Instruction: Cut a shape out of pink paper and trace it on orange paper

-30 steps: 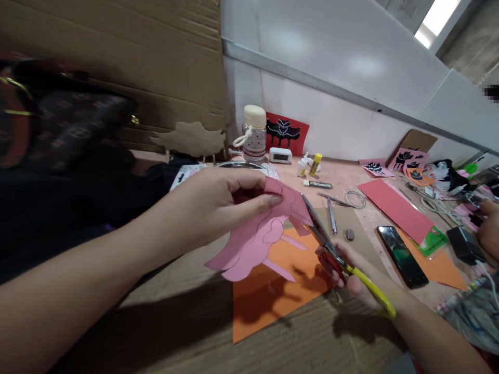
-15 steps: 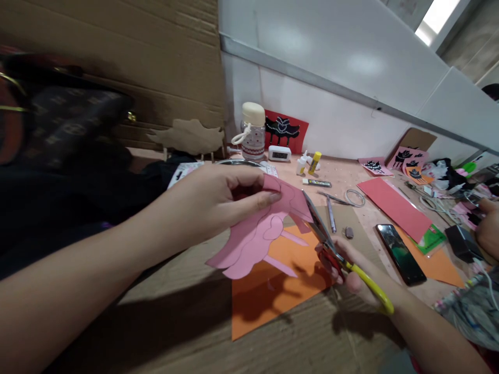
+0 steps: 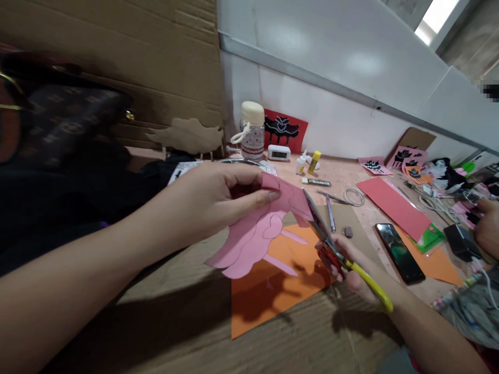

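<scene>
My left hand (image 3: 230,200) pinches the top of a pink paper cutout (image 3: 249,241) between thumb and fingers. Pencil lines run across the paper, and two narrow strips stick out from its lower right side. My right hand (image 3: 346,265) is closed round the handles of a pair of scissors (image 3: 325,228) with red and yellow grips. The blades point up and left and meet the right edge of the pink paper. Under the cutout, an orange sheet (image 3: 253,311) lies on brown cardboard and carries the shadows of my hands.
Behind stand a lidded bottle (image 3: 252,132), a small white digital clock (image 3: 278,152) and a yellow glue stick (image 3: 314,162). To the right lie a phone (image 3: 399,253) and a red-pink sheet (image 3: 393,208). Another person's hand (image 3: 489,226) shows at the right edge. A dark bag (image 3: 74,114) sits left.
Almost nothing differs. The whole view has shifted very slightly, while both hands, the paper and the scissors keep their places relative to each other.
</scene>
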Motion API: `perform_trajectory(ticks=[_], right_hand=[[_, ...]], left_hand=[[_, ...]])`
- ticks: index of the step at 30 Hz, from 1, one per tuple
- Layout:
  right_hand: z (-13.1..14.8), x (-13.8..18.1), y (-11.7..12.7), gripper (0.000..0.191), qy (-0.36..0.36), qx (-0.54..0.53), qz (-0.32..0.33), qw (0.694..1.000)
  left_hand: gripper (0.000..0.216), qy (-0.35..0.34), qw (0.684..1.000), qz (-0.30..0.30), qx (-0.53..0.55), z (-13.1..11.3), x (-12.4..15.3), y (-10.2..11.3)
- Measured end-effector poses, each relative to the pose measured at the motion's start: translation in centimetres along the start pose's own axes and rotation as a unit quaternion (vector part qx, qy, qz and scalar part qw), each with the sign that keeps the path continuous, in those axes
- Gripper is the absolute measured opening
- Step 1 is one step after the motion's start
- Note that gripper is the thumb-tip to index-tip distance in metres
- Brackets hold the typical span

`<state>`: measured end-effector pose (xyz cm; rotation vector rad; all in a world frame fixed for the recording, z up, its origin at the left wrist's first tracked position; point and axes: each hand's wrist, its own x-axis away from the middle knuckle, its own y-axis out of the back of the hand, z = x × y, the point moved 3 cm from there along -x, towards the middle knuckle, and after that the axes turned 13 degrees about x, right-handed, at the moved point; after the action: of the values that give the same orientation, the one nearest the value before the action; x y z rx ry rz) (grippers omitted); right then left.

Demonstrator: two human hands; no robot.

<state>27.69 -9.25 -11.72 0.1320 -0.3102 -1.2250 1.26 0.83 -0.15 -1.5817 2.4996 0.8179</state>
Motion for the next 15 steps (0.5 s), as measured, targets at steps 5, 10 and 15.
perform_trajectory(ticks=[5,10,15], right_hand=[[0.04,0.13,-0.05,0.07,0.036,0.013,0.018,0.999],[0.09,0.41,0.24,0.08,0.056,0.04,0.019,0.997],[-0.33,0.53,0.47,0.081,0.041,0.054,0.02,0.997]], left_hand=[[0.029,0.007,1.0,0.008,-0.001,0.07,-0.04,0.14],[0.031,0.006,1.0,0.007,-0.014,-0.19,-0.09,0.12],[0.039,0.011,0.999,0.013,-0.032,-0.12,-0.1,0.09]])
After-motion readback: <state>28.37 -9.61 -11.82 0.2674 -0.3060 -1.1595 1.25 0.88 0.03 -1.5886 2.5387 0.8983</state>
